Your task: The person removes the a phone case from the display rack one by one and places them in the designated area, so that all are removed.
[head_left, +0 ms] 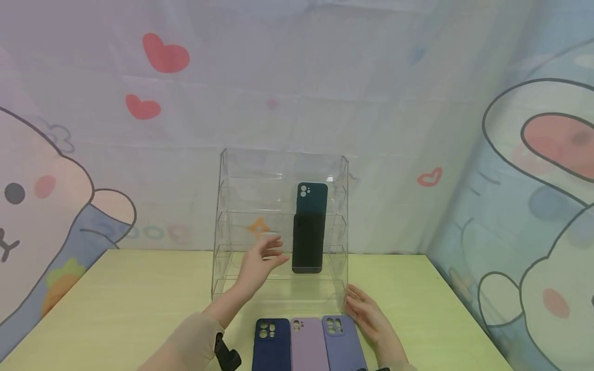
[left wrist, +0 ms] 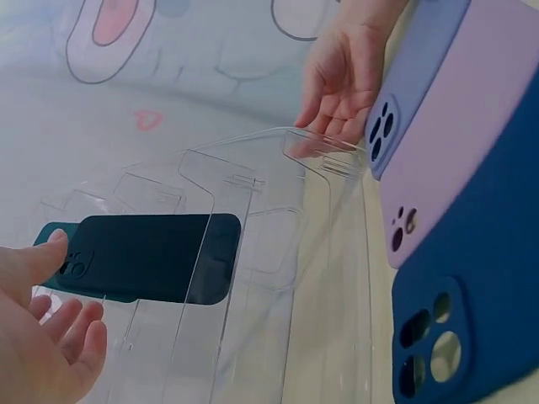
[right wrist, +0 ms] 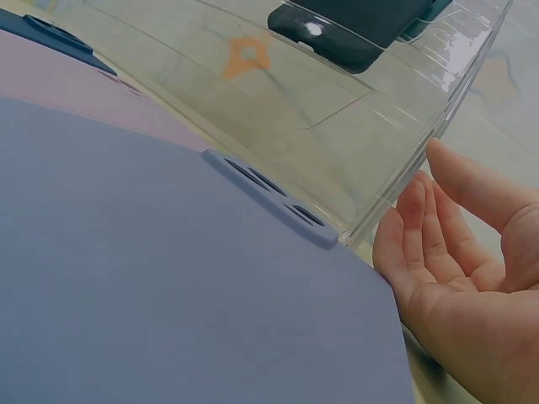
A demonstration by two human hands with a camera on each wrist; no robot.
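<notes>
Cartoon-print curtains back a pale green counter (head_left: 116, 304) carrying a clear tiered rack (head_left: 241, 206) — a dark teal case (head_left: 312, 198) and a black case (head_left: 308, 242) lean on its shelves. Left hand (head_left: 262, 263) hovers beside the black case, fingers relaxed and empty; right hand (head_left: 368, 317) rests open-fingered against the rack's lower right corner, beside the lavender-blue case (head_left: 342, 342) — pink (head_left: 307, 345) and navy (head_left: 271, 345) cases lie alongside

No words or numbers are showing anywhere, not on the phone cases (head_left: 308, 344) or the clear rack (head_left: 223, 221).
</notes>
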